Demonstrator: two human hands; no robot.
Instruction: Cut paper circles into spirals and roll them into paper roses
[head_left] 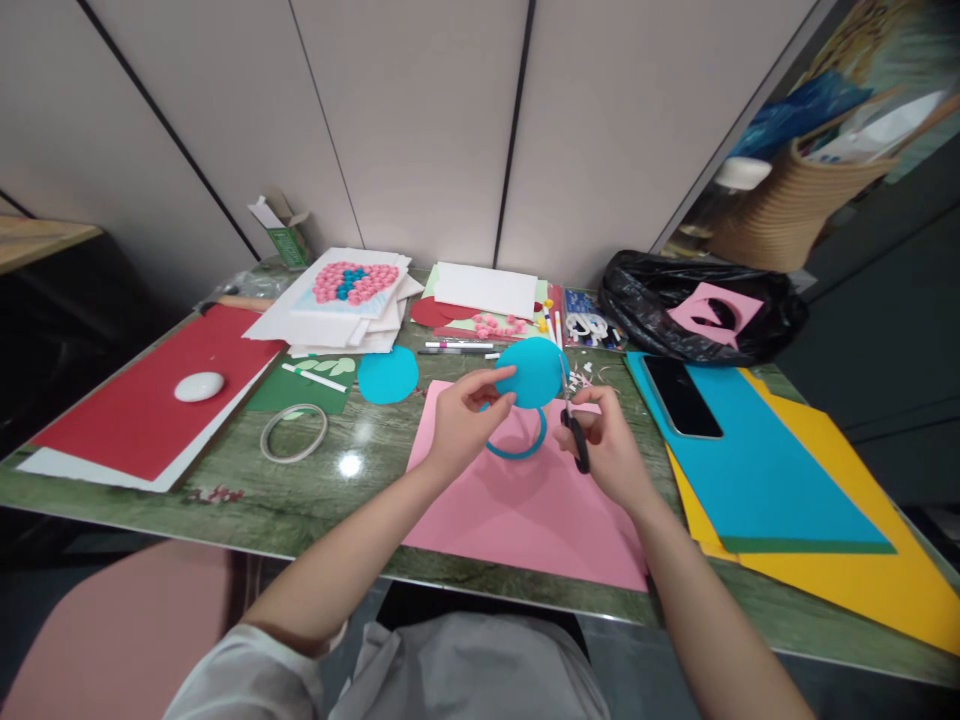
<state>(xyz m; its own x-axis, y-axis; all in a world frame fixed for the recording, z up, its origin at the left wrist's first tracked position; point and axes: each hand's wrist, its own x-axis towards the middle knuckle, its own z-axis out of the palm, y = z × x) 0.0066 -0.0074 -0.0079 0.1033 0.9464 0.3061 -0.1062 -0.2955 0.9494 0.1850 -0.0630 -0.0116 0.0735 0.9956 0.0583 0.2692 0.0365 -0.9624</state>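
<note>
A round piece of blue paper [531, 374] is pinched along its left edge by my left hand [476, 408], which holds it up above the table. My right hand [604, 440] grips black-handled scissors [576, 438], their blades at the right edge of the disc. Below both hands lies a pink paper sheet [517, 520]. On it rests a blue ring [517, 452], partly hidden by the disc and my left hand. Another blue paper disc [388, 375] lies on the table to the left.
Left are red paper [157, 400], a white oval object [199, 387] and a tape roll [294, 434]. White sheets [300, 318] with a pink heart design stand behind. At right are a phone [682, 397], blue paper [780, 480], yellow paper [885, 560] and a black plastic bag [637, 310].
</note>
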